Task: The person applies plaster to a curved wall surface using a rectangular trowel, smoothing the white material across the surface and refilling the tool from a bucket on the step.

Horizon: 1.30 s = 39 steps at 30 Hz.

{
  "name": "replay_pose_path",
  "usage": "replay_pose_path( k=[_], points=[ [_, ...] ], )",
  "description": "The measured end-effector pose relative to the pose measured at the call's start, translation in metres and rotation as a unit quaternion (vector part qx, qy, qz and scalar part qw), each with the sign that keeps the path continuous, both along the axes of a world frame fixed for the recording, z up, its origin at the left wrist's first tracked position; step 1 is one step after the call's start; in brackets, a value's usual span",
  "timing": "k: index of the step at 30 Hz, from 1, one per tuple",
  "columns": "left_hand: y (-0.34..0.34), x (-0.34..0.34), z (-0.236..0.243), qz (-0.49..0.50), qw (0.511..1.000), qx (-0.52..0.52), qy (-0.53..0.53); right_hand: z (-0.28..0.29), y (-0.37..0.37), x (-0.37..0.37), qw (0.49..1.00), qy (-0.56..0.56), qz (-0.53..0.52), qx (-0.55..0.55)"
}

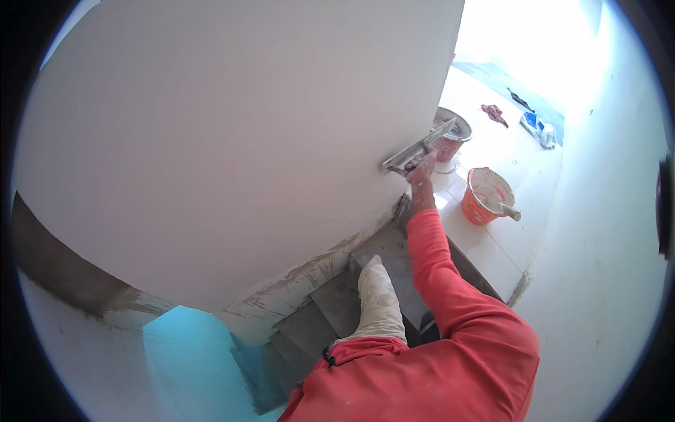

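Observation:
My right hand (422, 169) is closed around the handle of a plastering trowel (409, 154), its arm stretched forward in a red sleeve. The long metal blade lies at or very near the pale plastered wall (246, 126), by its right end; I cannot tell whether it touches. Just beyond the trowel stands a reddish bucket (450, 145) with a smeared rim, partly covered by the blade. An orange bucket (478, 211) sits to the right of my hand, with whitish material inside and a tool handle (511, 212) leaning over its rim. My left hand is out of sight.
Dark stair steps (330, 309) run down to the left below the wall, and my leg (380, 302) stands on them. On the pale tiled landing (503, 243) lie a reddish cloth (494, 114) and a blue-and-white bag (538, 129). Another wall (605, 281) rises at right.

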<state>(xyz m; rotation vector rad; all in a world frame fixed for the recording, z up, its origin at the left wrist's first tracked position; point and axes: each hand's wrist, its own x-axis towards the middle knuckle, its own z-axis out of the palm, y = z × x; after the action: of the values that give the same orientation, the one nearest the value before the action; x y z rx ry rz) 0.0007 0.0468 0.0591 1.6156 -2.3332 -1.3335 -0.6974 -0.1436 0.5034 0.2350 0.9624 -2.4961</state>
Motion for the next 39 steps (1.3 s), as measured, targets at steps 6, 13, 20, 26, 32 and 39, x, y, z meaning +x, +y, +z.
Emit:
replay_pose_path(
  k=[6, 13, 20, 26, 32, 39],
  points=[
    [-0.031, -0.005, 0.012, 0.017, 0.998, 0.006, 0.053, 0.036, -0.011, 0.102, 0.942, 0.317, 0.056, 0.098],
    [-0.071, -0.047, 0.032, 0.307, 0.885, 0.316, 0.153, 0.05, -0.004, 0.262, 0.496, 0.824, 0.043, 0.271],
    [-0.063, -0.06, 0.016, 0.366, 0.836, 0.321, 0.253, 0.052, 0.001, 0.147, 0.894, 0.439, -0.031, 0.09],
    [0.015, 0.003, -0.029, 0.088, 0.987, 0.122, 0.062, -0.038, 0.033, 0.049, 0.998, 0.022, 0.062, -0.007],
    [0.037, 0.046, -0.004, 0.062, 0.994, 0.09, 0.008, -0.165, 0.029, 0.111, 0.976, -0.167, 0.129, -0.046],
    [-0.002, 0.052, 0.017, 0.127, 0.986, 0.097, 0.056, -0.122, -0.012, 0.118, 0.984, -0.12, 0.12, -0.058]
  ],
)
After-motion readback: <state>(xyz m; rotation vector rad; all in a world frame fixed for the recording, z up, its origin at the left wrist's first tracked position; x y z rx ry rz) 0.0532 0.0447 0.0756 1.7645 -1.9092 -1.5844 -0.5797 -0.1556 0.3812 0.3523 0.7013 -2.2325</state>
